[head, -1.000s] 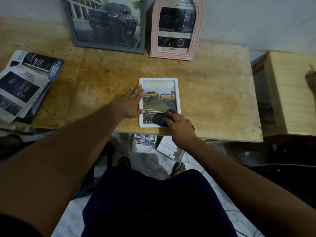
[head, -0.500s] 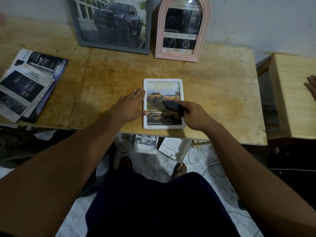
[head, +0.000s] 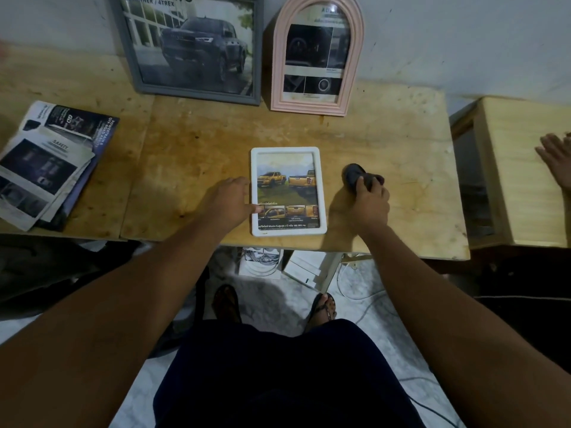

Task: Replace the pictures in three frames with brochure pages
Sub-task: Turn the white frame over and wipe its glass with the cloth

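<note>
a: where's the white frame (head: 322,186)?
b: flat on the counter (head: 200,143), near the front edge, face up. the brochure page (head: 287,183) inside it shows yellow pickups.
a: left hand (head: 228,200)?
b: just left of the frame. thumb lies on its lower left rim, fingers bent down against the left edge. gripping or only bracing, cannot tell.
a: right hand (head: 369,203)?
b: on the counter right of the frame, apart from it. fingers clamped on a bunched dark cloth (head: 352,176) that sticks out past the fingertips toward the wall (head: 448,41).
a: other frames?
b: two, upright at the back, leaning on the wall. grey frame (head: 197,94) with a dark pickup page. pink arched frame (head: 307,104) just beside it on the right, page of dark panels, detail too small.
a: spare pages?
b: loose brochure pages (head: 46,168) stacked at the far left of the counter, one headed "safety".
a: anything else?
b: a second person's hand (head: 556,159) at the right edge, fingers spread, over a pale wooden stand (head: 509,180) beside the counter.
</note>
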